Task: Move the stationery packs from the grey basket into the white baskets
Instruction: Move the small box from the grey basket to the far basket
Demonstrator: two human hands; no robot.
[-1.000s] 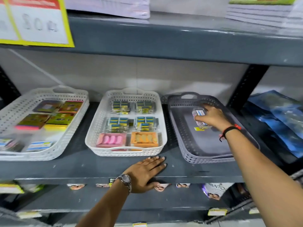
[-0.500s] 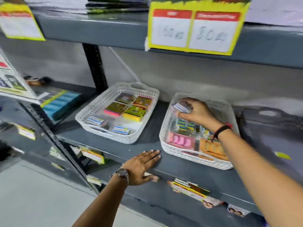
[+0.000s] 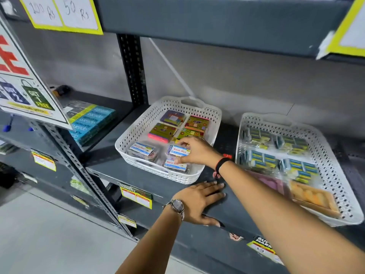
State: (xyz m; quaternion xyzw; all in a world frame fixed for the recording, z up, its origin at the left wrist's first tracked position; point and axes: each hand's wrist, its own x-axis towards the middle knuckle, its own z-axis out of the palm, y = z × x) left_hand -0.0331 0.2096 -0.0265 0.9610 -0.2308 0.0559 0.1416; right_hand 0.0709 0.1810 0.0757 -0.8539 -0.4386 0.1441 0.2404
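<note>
A dark grey metal shelf [image 3: 110,165] in a shop, pale floor below, handwritten price cards above. Two white baskets sit on it: the left basket [image 3: 136,133] holds four colourful pads and three labelled stationery packs; the right basket [image 3: 333,155] holds four staple bundles. The right hand [image 3: 197,151] pinches one pack [image 3: 178,151] with narrow fingers, inside the left basket's near right corner. The left hand [image 3: 199,200] lies flat, fingers spread, on the shelf edge

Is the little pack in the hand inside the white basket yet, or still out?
Inside. The right hand holds the pack low within the left white basket, just above another pack.
</note>
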